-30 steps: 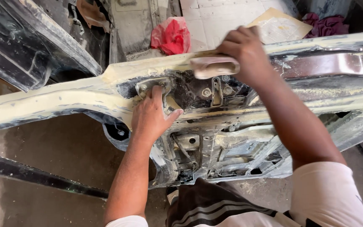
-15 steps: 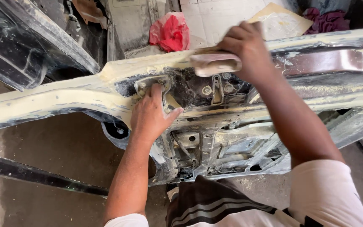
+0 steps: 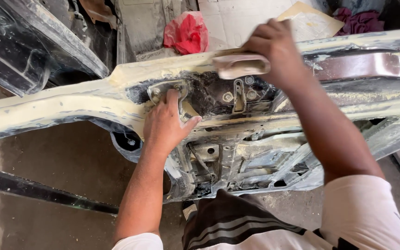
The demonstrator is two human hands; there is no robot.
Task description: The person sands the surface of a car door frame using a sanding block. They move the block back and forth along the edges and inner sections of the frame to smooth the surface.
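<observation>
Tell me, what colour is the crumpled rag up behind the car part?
The rag is red, seen in the head view, lying beyond the panel.

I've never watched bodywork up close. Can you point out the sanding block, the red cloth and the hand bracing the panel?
sanding block [image 3: 238,66], head view, on its flat pale side.
red cloth [image 3: 187,32], head view, on its crumpled middle.
left hand [image 3: 166,125], head view, on its back.
</observation>
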